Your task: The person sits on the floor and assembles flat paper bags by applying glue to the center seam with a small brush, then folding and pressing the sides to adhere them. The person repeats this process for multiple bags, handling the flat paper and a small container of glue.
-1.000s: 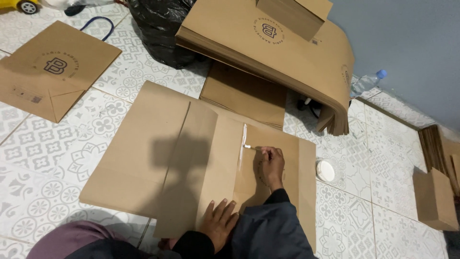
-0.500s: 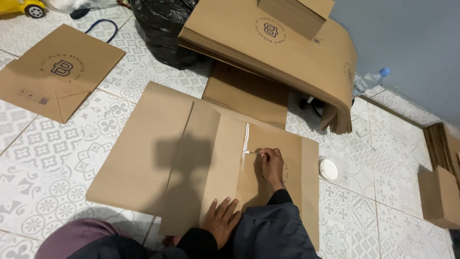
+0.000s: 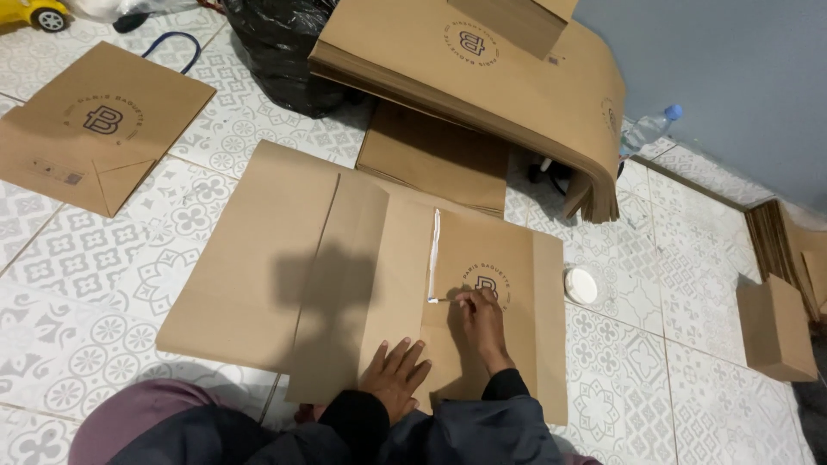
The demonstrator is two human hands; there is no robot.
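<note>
On patterned tile floor [image 3: 95, 284], right hand [image 3: 481, 320] glues flat brown bag [image 3: 362, 275].

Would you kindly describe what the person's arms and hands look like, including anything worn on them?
Both arms are covered to the wrist by dark, black-looking long sleeves with snug cuffs. The left hand and right hand are bare: no gloves, and no rings or watch can be made out.

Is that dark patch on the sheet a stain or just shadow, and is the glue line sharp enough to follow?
Head view: the dark patch on the flat brown paper sheet is shadow, soft-edged, cast from the camera side; the white glue line is sharp and glare-free; the right hand and left hand are in focus; edges bow slightly from lens distortion.
</note>
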